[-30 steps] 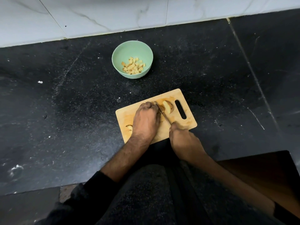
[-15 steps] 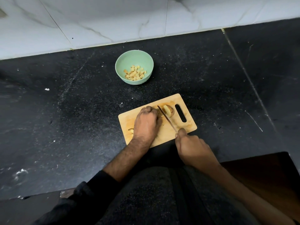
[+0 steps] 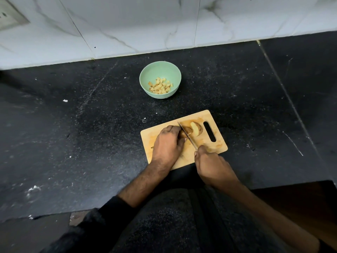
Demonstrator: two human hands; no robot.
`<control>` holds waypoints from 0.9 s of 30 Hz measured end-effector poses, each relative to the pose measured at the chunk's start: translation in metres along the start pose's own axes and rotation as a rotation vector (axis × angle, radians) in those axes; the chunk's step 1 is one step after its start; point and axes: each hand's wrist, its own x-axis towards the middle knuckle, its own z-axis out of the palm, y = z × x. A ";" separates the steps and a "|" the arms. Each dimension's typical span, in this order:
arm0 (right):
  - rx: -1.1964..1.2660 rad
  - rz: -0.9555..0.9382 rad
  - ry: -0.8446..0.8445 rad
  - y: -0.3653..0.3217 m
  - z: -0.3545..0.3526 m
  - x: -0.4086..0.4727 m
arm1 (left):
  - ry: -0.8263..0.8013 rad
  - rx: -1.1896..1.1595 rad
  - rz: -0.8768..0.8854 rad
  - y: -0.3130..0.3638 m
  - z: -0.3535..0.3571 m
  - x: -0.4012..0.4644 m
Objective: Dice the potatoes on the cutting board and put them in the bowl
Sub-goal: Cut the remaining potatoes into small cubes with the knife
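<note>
Since a second ago the knife [image 3: 187,136] is drawn back through the potato [image 3: 196,129], gripped by right hand [image 3: 212,164], left hand [image 3: 168,143] fingers curled on it.

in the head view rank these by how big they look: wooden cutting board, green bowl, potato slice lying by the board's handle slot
1. Wooden cutting board, though partly covered by the hands.
2. Green bowl, which sits farther from the camera.
3. Pale potato slice, by far the smallest.

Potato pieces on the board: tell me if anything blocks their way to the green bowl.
Nothing visible does. Between the cutting board, where the potato pieces lie, and the bowl there is only bare black counter.
</note>
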 end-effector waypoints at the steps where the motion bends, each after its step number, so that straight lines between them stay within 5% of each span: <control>1: -0.002 0.004 -0.007 -0.001 0.000 0.000 | 0.007 -0.001 0.004 0.000 0.000 0.001; 27: -0.042 0.000 -0.044 -0.006 -0.010 0.011 | 0.041 0.114 0.132 -0.003 0.010 0.003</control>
